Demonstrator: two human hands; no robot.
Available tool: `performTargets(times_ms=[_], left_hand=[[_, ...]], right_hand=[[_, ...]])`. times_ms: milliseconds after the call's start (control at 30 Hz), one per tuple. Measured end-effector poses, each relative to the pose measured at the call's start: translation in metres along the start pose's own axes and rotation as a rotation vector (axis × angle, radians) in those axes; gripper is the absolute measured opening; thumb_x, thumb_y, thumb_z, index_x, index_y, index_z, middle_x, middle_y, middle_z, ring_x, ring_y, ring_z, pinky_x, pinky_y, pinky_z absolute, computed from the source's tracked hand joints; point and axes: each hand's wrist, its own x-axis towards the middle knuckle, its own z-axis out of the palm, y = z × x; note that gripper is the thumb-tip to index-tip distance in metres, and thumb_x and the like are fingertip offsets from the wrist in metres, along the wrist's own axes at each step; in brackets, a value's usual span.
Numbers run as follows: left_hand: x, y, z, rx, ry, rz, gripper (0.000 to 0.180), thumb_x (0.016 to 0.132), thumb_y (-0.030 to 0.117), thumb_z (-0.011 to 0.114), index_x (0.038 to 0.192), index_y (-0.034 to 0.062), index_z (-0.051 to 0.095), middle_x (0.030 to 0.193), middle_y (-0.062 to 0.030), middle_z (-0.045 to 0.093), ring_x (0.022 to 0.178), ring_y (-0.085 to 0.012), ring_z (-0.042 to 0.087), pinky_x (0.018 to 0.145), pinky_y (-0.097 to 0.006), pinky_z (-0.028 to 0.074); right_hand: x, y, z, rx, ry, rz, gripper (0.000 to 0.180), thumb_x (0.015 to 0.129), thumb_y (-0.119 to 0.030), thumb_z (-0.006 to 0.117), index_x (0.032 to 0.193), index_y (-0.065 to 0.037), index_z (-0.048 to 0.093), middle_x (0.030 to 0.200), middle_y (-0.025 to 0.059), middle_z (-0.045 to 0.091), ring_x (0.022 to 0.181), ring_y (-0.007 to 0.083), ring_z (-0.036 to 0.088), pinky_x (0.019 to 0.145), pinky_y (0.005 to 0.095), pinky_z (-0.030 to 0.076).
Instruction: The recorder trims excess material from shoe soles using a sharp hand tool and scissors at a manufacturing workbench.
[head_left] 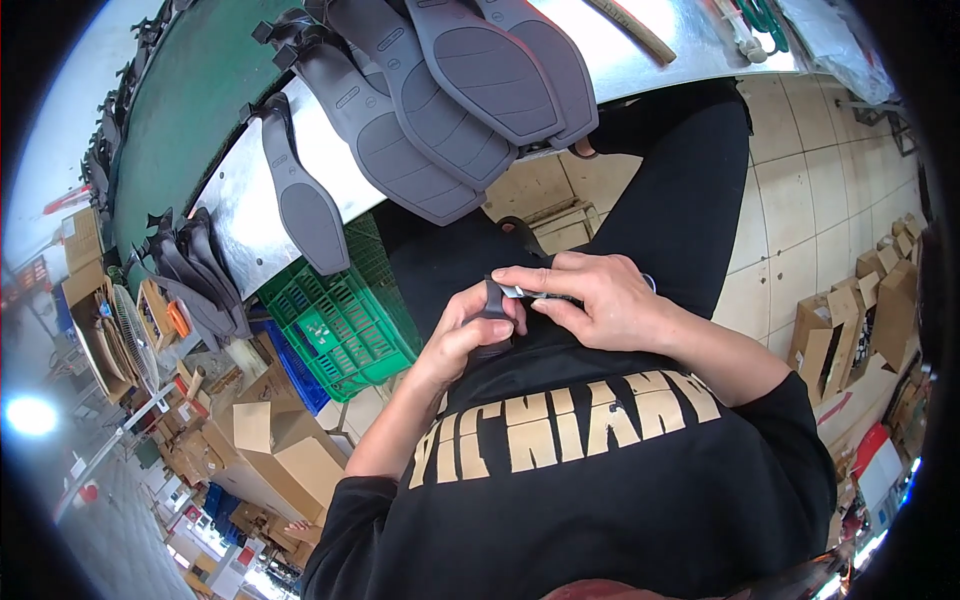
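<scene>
In front of my waist, my left hand [452, 345] is closed round a small dark grey piece [494, 298], its thumb laid along it. The piece is mostly hidden by the fingers, so its full shape does not show. My right hand [612, 302] pinches a small slim tool [513, 292] with a pale metallic end. That end meets the upper part of the grey piece. Beyond my hands, several dark grey shoe soles [493, 82] with heels lie overlapped at the table edge. A single shoe sole [310, 215] hangs over the edge to their left.
The metal-edged table [240, 210] has a green belt [190, 105] at its far left. A green plastic crate [335, 325] stands below. More soles [195, 270] hang at left. A wooden-handled tool [635, 30] lies at the top. Cardboard boxes [280, 440] stand around.
</scene>
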Motion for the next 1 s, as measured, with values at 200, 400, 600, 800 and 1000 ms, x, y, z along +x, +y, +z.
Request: performTargets(times_ms=[200,400,600,800,1000], left_hand=[[0.003,0.001,0.002,-0.016,0.05,-0.032,0.035,0.066,0.031,0.06,0.089,0.0057,0.053,0.085,-0.0106,0.059,0.084,-0.0209,0.058,0.083,-0.03,0.042],[0.007,-0.001,-0.002,-0.06,0.024,-0.031,0.026,0.072,0.026,0.061,0.087,0.0053,0.054,0.084,-0.0074,0.061,0.084,-0.0158,0.056,0.081,-0.028,0.04],[0.01,0.006,0.002,-0.021,0.032,-0.103,0.031,0.067,0.028,0.061,0.087,0.0058,0.053,0.084,-0.0097,0.061,0.083,-0.0192,0.058,0.081,-0.029,0.042],[0.006,0.003,-0.002,-0.013,-0.008,-0.093,0.025,0.074,0.024,0.065,0.088,0.0052,0.055,0.084,-0.0049,0.061,0.082,-0.0134,0.057,0.077,-0.026,0.042],[0.003,0.006,-0.003,-0.012,0.047,-0.116,0.031,0.065,0.026,0.062,0.087,0.0055,0.055,0.085,-0.011,0.062,0.083,-0.0187,0.059,0.08,-0.027,0.041]], right_hand=[[-0.002,0.005,0.008,-0.173,0.047,-0.063,0.048,0.091,-0.017,0.06,0.135,-0.033,0.055,0.074,0.0067,0.05,0.067,0.0236,0.059,0.061,0.038,0.05],[-0.001,0.011,0.01,-0.381,0.157,-0.19,0.049,0.087,-0.015,0.061,0.133,-0.031,0.057,0.076,0.0087,0.049,0.068,0.0251,0.059,0.058,0.0381,0.049],[-0.001,0.016,0.01,-0.477,0.26,-0.288,0.052,0.081,-0.012,0.07,0.13,-0.027,0.062,0.069,0.0038,0.043,0.06,0.0192,0.051,0.053,0.033,0.045],[0.005,-0.001,-0.019,-0.315,0.379,-0.231,0.054,0.08,-0.011,0.069,0.131,-0.027,0.06,0.071,0.0039,0.046,0.061,0.0208,0.055,0.053,0.0333,0.046],[0.037,-0.021,-0.1,-0.275,0.766,-0.072,0.046,0.091,-0.016,0.062,0.136,-0.012,0.053,0.091,0.0139,0.065,0.074,0.0297,0.063,0.068,0.0386,0.051]])
